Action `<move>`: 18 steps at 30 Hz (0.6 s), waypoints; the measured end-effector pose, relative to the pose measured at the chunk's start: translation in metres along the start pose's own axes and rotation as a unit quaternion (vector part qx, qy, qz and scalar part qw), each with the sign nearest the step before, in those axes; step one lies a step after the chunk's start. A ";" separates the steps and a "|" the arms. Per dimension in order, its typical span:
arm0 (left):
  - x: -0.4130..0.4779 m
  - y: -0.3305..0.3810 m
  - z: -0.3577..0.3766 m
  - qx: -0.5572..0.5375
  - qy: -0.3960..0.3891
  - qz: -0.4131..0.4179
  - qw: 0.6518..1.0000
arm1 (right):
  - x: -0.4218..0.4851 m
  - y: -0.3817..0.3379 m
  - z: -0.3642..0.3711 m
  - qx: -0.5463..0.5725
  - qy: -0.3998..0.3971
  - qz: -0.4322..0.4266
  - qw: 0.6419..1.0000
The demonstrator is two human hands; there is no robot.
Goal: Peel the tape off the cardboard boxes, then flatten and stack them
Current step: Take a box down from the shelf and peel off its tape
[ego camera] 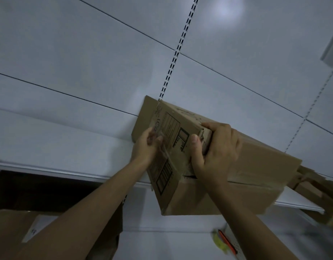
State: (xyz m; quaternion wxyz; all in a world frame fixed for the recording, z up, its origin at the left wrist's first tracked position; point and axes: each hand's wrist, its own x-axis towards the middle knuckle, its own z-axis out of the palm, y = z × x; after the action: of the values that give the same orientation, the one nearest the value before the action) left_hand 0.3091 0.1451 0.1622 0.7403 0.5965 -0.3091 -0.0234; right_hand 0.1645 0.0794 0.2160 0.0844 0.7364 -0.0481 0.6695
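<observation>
The left hand has its fingers curled and pinches a strip of clear tape. The tape is see-through and blurry, so it is hard to tell where it ends. It runs from the fingers down to the printed end of the box, and part of it looks stuck there.

The right hand grips the top corner of the same box. The thumb presses on the printed end and the other fingers wrap over the top edge. This hand hides part of the corner and part of a dark gap where two flaps meet.

The box is brown cardboard. It is held up high and tilted, with its far side near a white shelf. The black print on its end is too blurry to read.

Behind it is a white wall with a slotted strip running up it. More brown cardboard sits at the right on the shelf, cut off by the picture's edge. Low on the left is another brown box with a white label, partly hidden by the arm. At the bottom is a small yellow and orange thing, too blurry to name.
</observation>
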 end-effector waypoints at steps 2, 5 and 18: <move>0.004 0.006 0.006 -0.001 0.029 -0.007 1.000 | 0.000 0.000 0.000 -0.002 0.000 -0.001 1.000; 0.014 0.006 0.009 -0.019 0.079 -0.060 0.995 | 0.001 -0.001 -0.001 -0.003 -0.005 0.000 1.000; 0.030 0.003 0.008 0.037 0.036 -0.078 0.996 | -0.001 -0.001 -0.001 -0.008 -0.019 0.006 1.000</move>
State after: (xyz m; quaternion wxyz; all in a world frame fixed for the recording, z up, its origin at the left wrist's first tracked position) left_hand 0.3281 0.1269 0.1790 0.7243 0.6463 -0.2355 -0.0475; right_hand 0.1637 0.0804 0.2149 0.0850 0.7481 -0.0594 0.6554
